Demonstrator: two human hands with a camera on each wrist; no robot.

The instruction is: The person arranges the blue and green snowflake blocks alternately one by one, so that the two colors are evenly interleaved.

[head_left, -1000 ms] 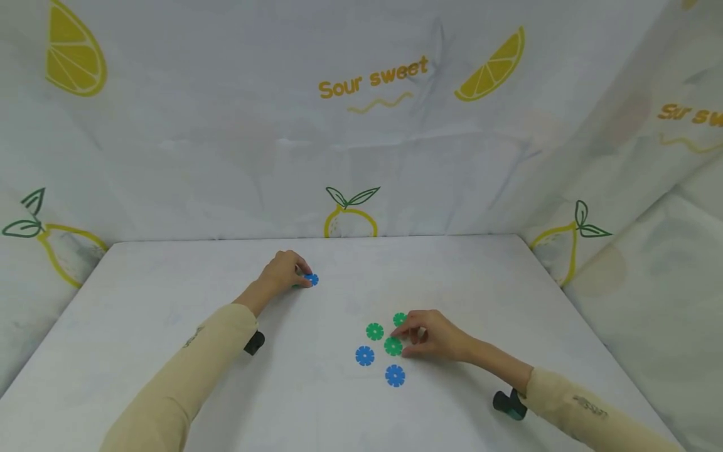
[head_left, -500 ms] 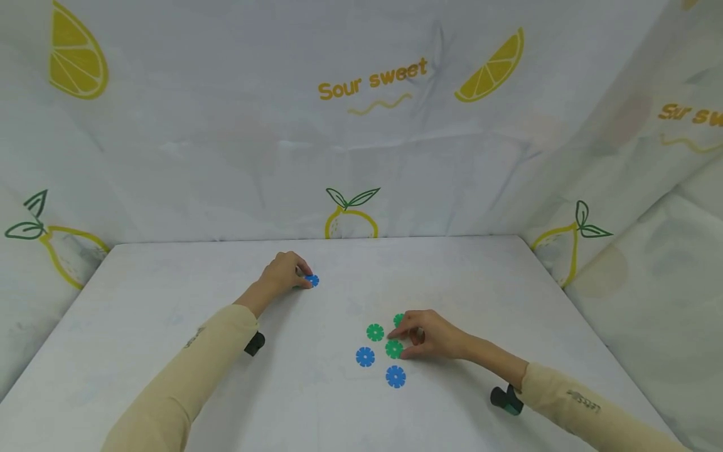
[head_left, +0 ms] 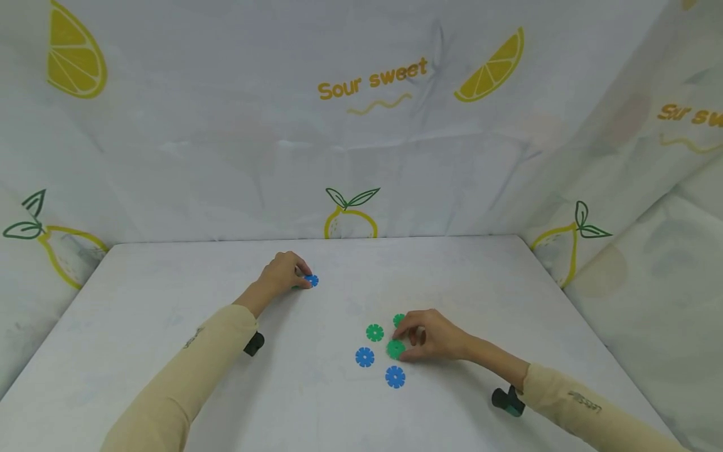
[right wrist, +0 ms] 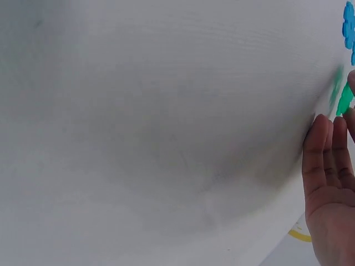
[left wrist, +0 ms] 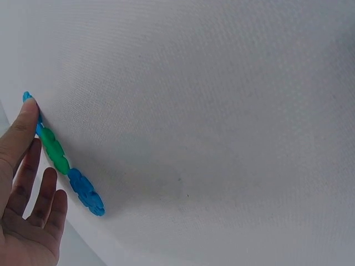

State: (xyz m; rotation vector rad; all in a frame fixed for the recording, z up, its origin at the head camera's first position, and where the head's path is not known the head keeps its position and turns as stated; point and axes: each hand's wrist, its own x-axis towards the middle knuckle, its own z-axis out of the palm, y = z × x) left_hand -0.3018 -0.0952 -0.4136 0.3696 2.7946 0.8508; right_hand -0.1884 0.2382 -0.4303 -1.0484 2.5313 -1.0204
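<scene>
My left hand (head_left: 282, 270) pinches a notched blue plastic disc (head_left: 312, 280) near the back of the table. In the left wrist view, a green disc (left wrist: 54, 151) and two blue ones form a row; the thumb lies on the upper blue disc (left wrist: 26, 96), with the other blue disc (left wrist: 86, 192) at the lower end. Farther right, my right hand (head_left: 432, 334) pinches a green notched disc (head_left: 396, 349) at its edge between thumb and finger. The right wrist view shows only part of this green disc (right wrist: 345, 100) at the frame's edge.
Around the right hand lie another green disc (head_left: 375, 333), a partly covered green disc (head_left: 398, 319), a blue disc (head_left: 364, 357) and a nearer blue disc (head_left: 395, 377). The white table (head_left: 169, 282) meets a lemon-print cloth (head_left: 226, 157) at its back and sides.
The green disc at my right hand has shifted slightly toward that hand and its slots show less clearly. My left hand stays almost still.
</scene>
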